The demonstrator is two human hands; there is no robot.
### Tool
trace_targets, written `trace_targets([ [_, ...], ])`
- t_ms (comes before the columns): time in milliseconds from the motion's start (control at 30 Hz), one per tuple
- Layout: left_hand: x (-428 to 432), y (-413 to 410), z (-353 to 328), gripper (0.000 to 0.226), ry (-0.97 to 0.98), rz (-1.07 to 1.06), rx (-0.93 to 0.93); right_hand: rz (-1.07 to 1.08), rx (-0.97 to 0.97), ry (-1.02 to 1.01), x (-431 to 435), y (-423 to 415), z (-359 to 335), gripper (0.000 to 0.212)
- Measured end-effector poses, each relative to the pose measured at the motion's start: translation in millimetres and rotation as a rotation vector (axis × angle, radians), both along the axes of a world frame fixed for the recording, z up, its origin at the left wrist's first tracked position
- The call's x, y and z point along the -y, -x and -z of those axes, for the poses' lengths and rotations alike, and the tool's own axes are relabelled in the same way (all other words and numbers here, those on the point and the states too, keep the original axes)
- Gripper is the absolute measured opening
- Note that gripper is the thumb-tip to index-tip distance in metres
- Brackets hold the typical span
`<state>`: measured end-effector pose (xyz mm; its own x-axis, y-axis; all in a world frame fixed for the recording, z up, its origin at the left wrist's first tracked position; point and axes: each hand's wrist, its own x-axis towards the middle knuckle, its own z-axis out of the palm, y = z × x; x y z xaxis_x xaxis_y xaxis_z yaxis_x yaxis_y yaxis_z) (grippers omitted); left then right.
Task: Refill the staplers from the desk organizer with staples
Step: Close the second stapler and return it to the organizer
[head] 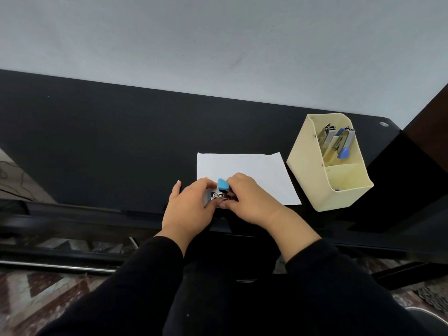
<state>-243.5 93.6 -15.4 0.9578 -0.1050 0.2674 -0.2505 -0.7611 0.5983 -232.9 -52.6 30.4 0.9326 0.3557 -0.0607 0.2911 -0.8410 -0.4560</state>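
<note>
A small blue stapler with a metal body is held over the near edge of the black desk, just in front of a white sheet of paper. My left hand grips it from the left and my right hand grips it from the right. Its blue top sticks up between my fingers; the rest is mostly hidden. A cream desk organizer stands at the right, with two more staplers upright in its back compartment. I see no loose staples.
A small blue item lies in the organizer's front compartment. A grey wall rises behind the desk. A dark cabinet side borders the right. Below the desk edge are a metal rail and patterned floor.
</note>
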Motion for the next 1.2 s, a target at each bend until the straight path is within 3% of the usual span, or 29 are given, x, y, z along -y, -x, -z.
trace_targets([
  [167,0,0,-1,0.029,0.007,-0.001,-0.027,-0.029,-0.003,0.155,2,-2,-4,0.015],
  [300,-1,1,-2,0.034,0.013,0.010,-0.055,-0.021,-0.037,0.187,19,-1,-10,0.031],
  [400,-2,2,-3,0.041,0.036,0.017,-0.078,0.110,-0.124,0.030,45,4,-12,0.028],
  [533,-1,2,-10,0.063,0.088,-0.044,-0.197,0.346,-0.322,-0.452,68,18,-8,0.013],
  [633,-4,1,-20,0.069,0.179,-0.076,-0.332,0.433,-0.447,-0.671,73,22,-6,0.025],
  [733,3,-1,-33,0.057,0.194,-0.177,-0.385,0.430,-0.588,-0.788,74,20,-11,0.038],
  [833,17,-4,-49,0.040,0.203,-0.390,-0.498,0.400,-0.627,-0.741,72,18,-13,0.047],
  [900,24,-10,-57,0.042,0.343,-0.483,-0.608,0.384,-0.610,-0.657,68,16,-13,0.051],
  [1000,29,-19,-66,0.047,0.668,-0.487,-0.734,0.369,-0.584,-0.566,63,15,-14,0.052],
  [1067,28,-21,-69,0.047,0.735,-0.490,-0.785,0.372,-0.582,-0.548,64,15,-13,0.055],
  [1200,29,-12,-70,0.025,0.750,-0.422,-0.853,0.371,-0.546,-0.553,68,15,-10,0.059],
])
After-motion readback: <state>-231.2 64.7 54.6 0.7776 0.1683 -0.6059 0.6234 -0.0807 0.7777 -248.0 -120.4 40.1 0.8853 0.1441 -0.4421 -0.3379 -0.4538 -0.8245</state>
